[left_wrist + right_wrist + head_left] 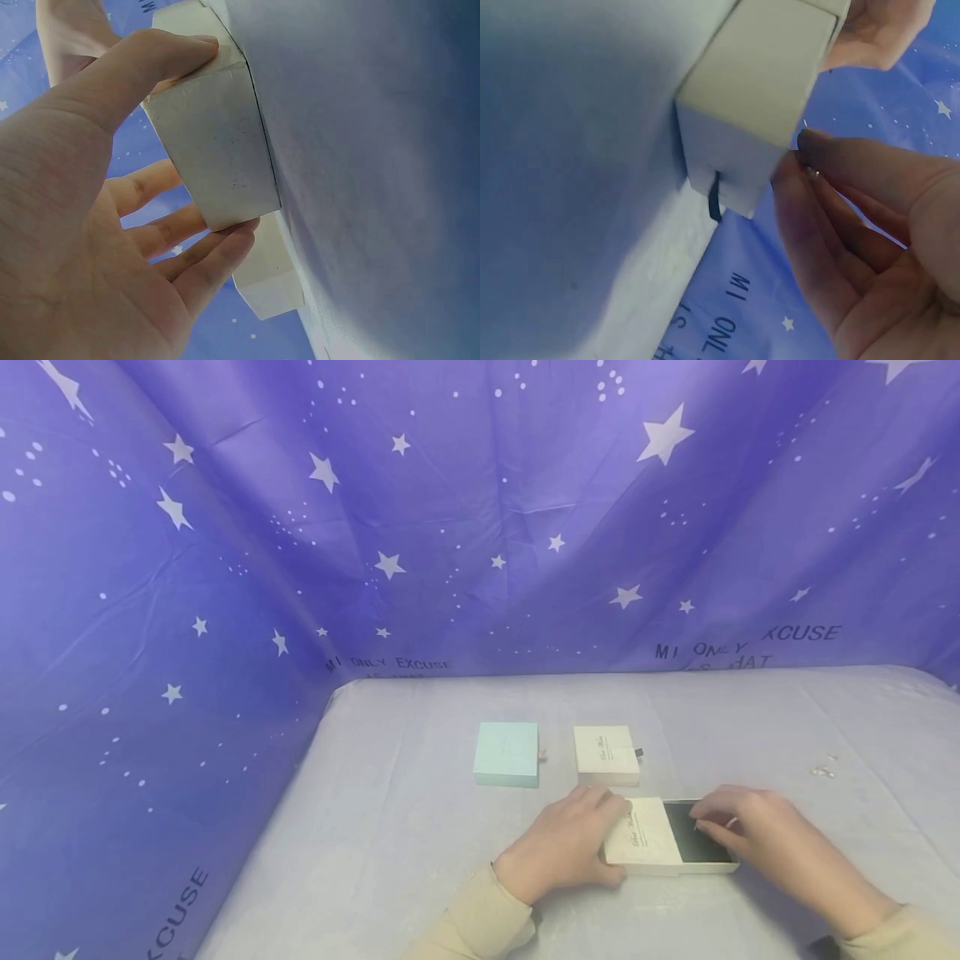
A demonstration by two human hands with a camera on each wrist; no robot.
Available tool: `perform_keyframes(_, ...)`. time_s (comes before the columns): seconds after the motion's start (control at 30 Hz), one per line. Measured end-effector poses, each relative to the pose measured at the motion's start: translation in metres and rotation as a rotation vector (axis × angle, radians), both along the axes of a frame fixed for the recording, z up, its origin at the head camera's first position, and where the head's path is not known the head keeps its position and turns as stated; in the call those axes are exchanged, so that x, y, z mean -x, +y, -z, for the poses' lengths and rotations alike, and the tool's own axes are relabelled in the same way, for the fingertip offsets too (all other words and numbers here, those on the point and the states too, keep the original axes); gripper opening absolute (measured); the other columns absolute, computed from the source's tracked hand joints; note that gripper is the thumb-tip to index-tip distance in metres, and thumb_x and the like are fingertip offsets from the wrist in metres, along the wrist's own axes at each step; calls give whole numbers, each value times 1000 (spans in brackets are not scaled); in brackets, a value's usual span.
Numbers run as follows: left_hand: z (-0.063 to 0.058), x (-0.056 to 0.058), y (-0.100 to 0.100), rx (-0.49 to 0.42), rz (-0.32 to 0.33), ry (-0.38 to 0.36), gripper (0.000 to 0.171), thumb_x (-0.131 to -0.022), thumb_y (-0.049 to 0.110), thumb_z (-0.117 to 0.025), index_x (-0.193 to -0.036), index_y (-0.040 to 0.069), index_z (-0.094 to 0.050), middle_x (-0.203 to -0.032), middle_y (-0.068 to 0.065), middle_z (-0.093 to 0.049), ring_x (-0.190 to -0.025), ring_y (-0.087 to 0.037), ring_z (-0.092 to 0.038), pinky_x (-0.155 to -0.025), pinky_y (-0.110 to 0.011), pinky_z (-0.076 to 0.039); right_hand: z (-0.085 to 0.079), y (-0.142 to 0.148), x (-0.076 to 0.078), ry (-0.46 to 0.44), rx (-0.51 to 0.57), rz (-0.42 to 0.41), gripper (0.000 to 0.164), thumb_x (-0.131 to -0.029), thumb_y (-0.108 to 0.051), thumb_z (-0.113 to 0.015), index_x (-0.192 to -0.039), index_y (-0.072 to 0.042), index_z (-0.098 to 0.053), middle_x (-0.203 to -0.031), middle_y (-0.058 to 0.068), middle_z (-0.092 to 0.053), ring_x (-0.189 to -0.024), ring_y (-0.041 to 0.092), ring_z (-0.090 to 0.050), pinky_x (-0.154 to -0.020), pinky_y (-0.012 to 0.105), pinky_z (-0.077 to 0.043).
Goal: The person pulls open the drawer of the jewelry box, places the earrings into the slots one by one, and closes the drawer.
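Note:
My left hand (pixel 566 839) grips the sleeve of a cream drawer box (pixel 641 833), thumb on the near side and fingers on the far side. The box's drawer is pulled out to the right and shows a dark lining (pixel 697 835). Over that lining my right hand (pixel 765 827) pinches a tiny earring between thumb and index finger; the right wrist view shows its sparkling end (pixel 814 172) and a thin pin. A short dark ribbon tab (pixel 715 199) hangs from the drawer's end.
Behind stand a closed mint-green box (pixel 506 753) and a second cream box (pixel 606 752) with a dark tab. Several small shiny pieces (pixel 822 771) lie to the right on the grey-white cloth (pixel 390 860). A purple star-printed curtain (pixel 480 485) hangs behind and at left.

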State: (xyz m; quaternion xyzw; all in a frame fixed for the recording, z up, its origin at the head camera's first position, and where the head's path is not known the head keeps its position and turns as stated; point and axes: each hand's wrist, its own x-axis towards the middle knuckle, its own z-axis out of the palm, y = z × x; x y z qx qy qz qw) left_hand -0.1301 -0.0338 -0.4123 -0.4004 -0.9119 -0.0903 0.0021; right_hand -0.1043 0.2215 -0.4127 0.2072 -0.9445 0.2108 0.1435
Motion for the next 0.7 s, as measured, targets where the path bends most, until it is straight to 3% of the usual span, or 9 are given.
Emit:
perform_keyframes(0.17,0,-1,0,3,1,16,60,-72,45,-83,-120,23,-54,-106,12,-49,-96,-3,-44,-69,-10,-35,1,-5,1,-66,-20,15,21,-69,-4,-83,-84,-16,-73,-84,-5,-72,-71,9,-65,-66,33,-56)
perform_keyframes(0.37,0,-1,0,5,3,11,61,-72,45,-83,-121,23,-55,-106,12,-49,-95,-2,-44,-70,-10,-35,4,-12,3,-58,-27,17,19,-72,-4,-82,-81,-17,-72,-82,-7,-71,-77,19,-68,-73,40,-57)
perform_keyframes(0.7,1,1,0,9,-6,-5,62,-72,45,-83,-123,25,-54,-109,13,-49,-99,-2,-45,-71,-11,-37,4,-20,6,-83,-23,27,19,-73,0,-80,-81,-15,-71,-83,-4,-70,-77,22,-68,-73,42,-57)
